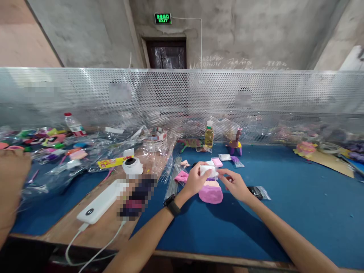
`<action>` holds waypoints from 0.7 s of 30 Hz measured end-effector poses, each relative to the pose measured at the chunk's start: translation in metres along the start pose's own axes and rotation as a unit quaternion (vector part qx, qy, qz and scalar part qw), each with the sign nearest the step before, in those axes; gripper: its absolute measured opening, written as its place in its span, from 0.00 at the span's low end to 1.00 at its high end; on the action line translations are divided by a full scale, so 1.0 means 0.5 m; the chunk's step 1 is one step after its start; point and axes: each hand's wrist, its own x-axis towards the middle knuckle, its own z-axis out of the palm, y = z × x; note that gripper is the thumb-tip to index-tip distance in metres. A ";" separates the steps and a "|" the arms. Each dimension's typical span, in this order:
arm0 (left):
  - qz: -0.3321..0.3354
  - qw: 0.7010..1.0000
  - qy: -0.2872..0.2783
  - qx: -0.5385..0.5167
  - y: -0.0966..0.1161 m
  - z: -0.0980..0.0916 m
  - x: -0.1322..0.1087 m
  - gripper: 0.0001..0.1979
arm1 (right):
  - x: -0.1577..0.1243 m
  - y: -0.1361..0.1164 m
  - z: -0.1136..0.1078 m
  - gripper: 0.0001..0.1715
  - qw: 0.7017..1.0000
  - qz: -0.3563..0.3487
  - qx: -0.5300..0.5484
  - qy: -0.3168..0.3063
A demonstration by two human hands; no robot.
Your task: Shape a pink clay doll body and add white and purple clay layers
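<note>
My left hand (195, 180), with a dark watch on the wrist, grips a small clear packet of white modelling clay (209, 171). At the packet's right edge, the fingers of my right hand (234, 185) are pinched together on its wrapper. Just below both hands lies a flat pinkish-purple clay piece (211, 194) with a paler top. A bright pink clay piece (181, 176) rests left of my left hand. Behind the hands are a pale pink packet (217, 162), a white packet (225, 157) and a purple packet (237, 162).
A black packet (257, 192) lies right of my right forearm. Thin wires (171, 185), a cabled white power bank (99, 203) and a blurred-out phone (138, 199) are left. Farther back stand a bottle of yellowish liquid (209, 135) and a clay figure (235, 144). Another person's arm (13, 182) enters far left.
</note>
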 end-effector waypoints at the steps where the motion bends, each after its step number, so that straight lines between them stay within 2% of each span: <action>1: 0.001 1.000 0.002 0.000 -0.001 0.000 0.000 0.15 | -0.001 0.003 0.000 0.23 1.000 0.004 0.004 -0.002; 8: 0.023 0.999 -0.009 0.026 -0.006 0.002 -0.003 0.13 | 0.002 0.002 0.001 0.25 0.999 0.041 0.019 0.022; 14: 0.039 0.998 -0.019 0.054 0.006 0.006 -0.012 0.14 | 0.003 -0.002 0.010 0.26 0.997 0.057 0.042 0.032; 18: 0.044 0.997 -0.031 0.050 0.012 0.007 -0.017 0.15 | 0.001 -0.002 0.011 0.25 0.998 0.050 0.030 0.009; 21: 0.044 0.997 -0.039 0.059 0.010 0.014 -0.019 0.14 | 0.001 -0.006 0.007 0.22 1.000 0.020 -0.009 -0.012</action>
